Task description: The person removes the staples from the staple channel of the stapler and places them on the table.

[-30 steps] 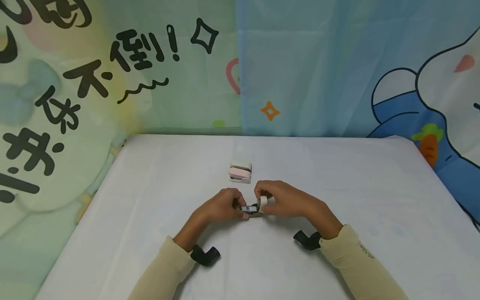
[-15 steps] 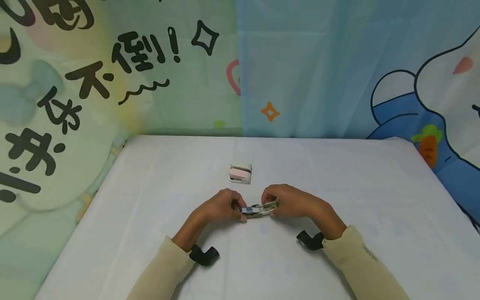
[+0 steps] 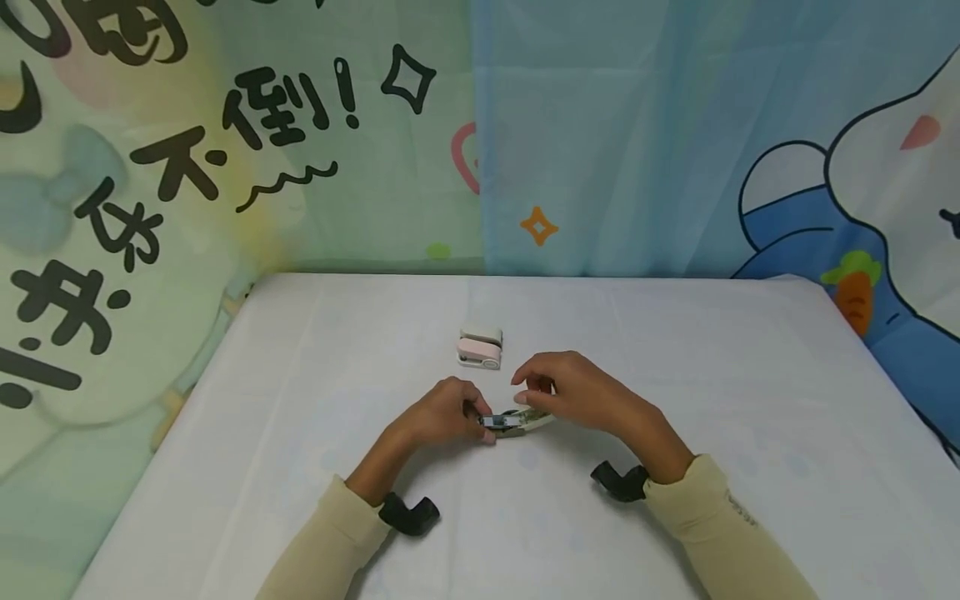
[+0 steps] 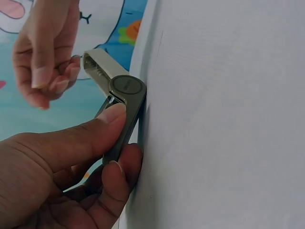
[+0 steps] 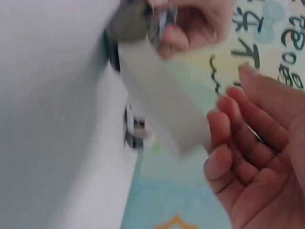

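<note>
My left hand (image 3: 447,410) pinches the grey base of a small stapler (image 3: 513,423) between thumb and fingers, low over the white table. The stapler is unfolded. In the left wrist view its cream top arm (image 4: 106,67) is swung far back from the base at the round hinge, and its ribbed inside shows. Metal parts of the staple channel are seen from above in the head view. My right hand (image 3: 576,385) hovers just above the cream arm, fingers loosely bent with nothing in them. In the right wrist view its fingertips (image 5: 219,126) are right at the arm's end.
A second stapler (image 3: 480,347), pink and white, stands behind the hands on the white table (image 3: 675,350). A printed cloth backdrop (image 3: 600,125) hangs along the table's far edge. Black wrist mounts (image 3: 409,514) stick out from both sleeves.
My right hand moved right as the cream arm swung away from the base, then let go of it and rose slightly back to the left. The left hand kept its hold on the stapler.
</note>
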Motion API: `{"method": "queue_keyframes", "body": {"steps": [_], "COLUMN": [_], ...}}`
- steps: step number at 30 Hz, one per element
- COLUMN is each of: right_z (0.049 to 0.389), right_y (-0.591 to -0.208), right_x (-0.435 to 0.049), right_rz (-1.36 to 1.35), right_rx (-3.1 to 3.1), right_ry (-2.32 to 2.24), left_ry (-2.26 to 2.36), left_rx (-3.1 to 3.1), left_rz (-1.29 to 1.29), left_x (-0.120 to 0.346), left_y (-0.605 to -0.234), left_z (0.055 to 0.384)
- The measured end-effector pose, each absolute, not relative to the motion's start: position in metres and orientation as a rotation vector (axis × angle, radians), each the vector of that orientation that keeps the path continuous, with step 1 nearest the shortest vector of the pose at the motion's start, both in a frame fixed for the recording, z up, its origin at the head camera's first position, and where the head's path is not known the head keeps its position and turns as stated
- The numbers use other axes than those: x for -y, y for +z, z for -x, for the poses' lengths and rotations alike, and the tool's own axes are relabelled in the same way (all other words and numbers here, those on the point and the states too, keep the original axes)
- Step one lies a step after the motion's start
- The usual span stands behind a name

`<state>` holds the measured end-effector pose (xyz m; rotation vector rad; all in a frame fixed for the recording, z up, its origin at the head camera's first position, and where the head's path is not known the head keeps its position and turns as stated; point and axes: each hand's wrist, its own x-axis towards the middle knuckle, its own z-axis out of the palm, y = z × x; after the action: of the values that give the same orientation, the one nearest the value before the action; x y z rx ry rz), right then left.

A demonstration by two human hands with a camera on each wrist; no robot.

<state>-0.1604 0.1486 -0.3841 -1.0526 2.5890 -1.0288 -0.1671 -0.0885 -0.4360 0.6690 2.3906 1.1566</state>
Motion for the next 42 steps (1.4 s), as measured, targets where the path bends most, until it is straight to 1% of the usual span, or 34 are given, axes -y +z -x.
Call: {"method": "queue_keyframes", "body": {"steps": [6, 17, 22, 29, 35, 42], "right_z": [0.153, 0.15, 0.149, 0.149, 0.148, 0.149], "right_y": [-0.396, -0.402, -0.403, -0.41, -0.412, -0.415], "right_x": [-0.132, -0.125, -0.121, -0.117, -0.114, -0.112], "right_rz": [1.131, 1.084, 1.073, 1.017, 0.925, 0.979], "right_rx": [-2.47, -2.611, -2.6, -2.613, -2.6, -2.628], "right_ry": [-1.167, -0.869, -0.826, -0.865, -0.985, -1.057], "left_ry": [1.173, 1.103, 1.088, 1.061, 1.063, 1.046], "left_rx": [-2.378, -2.429, -2.447, -2.488, -2.509, -2.526], "left_rz": [-0.689, -0.702, -0.724, -0.732, -0.727, -0.711], "left_x": [0.087, 0.083, 0.083, 0.08, 0.079, 0.079], "left_y": [-0.438, -0.432, -0.43, -0.427, -0.424, -0.423], "left_z": [0.167, 0.163, 0.162, 0.157, 0.156, 0.155]}}
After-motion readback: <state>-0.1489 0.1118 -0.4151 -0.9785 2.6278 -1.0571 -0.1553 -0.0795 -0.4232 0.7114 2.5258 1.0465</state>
